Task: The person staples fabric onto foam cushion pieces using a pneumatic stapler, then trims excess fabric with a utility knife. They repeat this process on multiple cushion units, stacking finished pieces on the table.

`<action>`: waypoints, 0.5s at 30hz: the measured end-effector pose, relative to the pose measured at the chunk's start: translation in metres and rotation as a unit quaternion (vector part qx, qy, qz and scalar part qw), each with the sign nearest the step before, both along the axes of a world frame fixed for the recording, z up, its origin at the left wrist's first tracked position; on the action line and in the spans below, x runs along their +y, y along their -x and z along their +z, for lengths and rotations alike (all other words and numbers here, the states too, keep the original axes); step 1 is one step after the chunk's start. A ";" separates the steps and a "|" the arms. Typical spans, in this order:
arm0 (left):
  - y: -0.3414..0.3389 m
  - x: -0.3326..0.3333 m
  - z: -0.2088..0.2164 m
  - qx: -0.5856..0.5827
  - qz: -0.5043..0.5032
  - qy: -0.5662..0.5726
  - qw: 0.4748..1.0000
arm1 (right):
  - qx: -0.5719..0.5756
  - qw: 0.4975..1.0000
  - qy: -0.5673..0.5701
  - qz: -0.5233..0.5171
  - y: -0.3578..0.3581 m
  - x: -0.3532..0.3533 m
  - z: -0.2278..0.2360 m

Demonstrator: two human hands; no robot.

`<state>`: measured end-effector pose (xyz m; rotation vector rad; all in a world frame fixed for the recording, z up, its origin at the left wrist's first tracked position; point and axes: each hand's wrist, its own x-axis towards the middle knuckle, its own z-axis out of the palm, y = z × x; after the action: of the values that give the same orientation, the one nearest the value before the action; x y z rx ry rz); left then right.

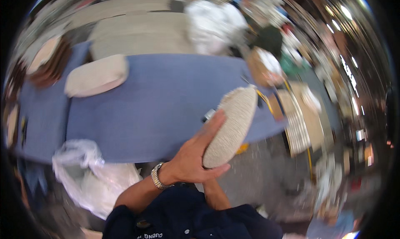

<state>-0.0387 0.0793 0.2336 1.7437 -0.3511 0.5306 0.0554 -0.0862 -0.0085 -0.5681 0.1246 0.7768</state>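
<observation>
My left hand (189, 155), with a metal-banded watch at the wrist, is closed around a beige oval pad of ribbed, textured fabric (233, 124). The pad is tilted up over the right front part of the blue table (158, 110), and its far edge looks fuzzy. My right forearm (215, 195) passes behind the left hand; the right hand's fingers are hidden there, so I cannot tell what they hold. Just left of the pad, a small metallic object (208, 115) lies on the table, partly covered by my fingers.
A cream oblong padded piece (96, 75) lies at the table's far left, near a stack of brown and beige pieces (49, 64). A white plastic bag (91, 176) sits at the near left edge. White bundles (214, 24) stand behind the table; cardboard (304, 114) lies to the right.
</observation>
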 end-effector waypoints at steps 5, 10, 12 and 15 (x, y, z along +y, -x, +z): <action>-0.004 -0.061 -0.016 0.063 -0.161 0.036 0.984 | 0.022 0.982 -0.045 -0.180 0.070 -0.074 -0.015; 0.002 -0.156 -0.035 0.087 -0.291 0.030 0.952 | 0.052 0.933 -0.007 -0.357 0.145 -0.171 -0.054; 0.008 -0.196 -0.042 0.086 -0.310 -0.007 0.947 | 0.068 0.914 0.047 -0.397 0.178 -0.212 -0.083; 0.014 -0.245 -0.083 0.215 -0.309 0.037 0.926 | 0.155 0.875 0.085 -0.450 0.216 -0.273 -0.093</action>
<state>-0.0528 -0.1655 0.1510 1.5138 -0.5277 -0.2895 -0.1609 -0.3597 -0.1015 -0.4737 0.7102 -0.0703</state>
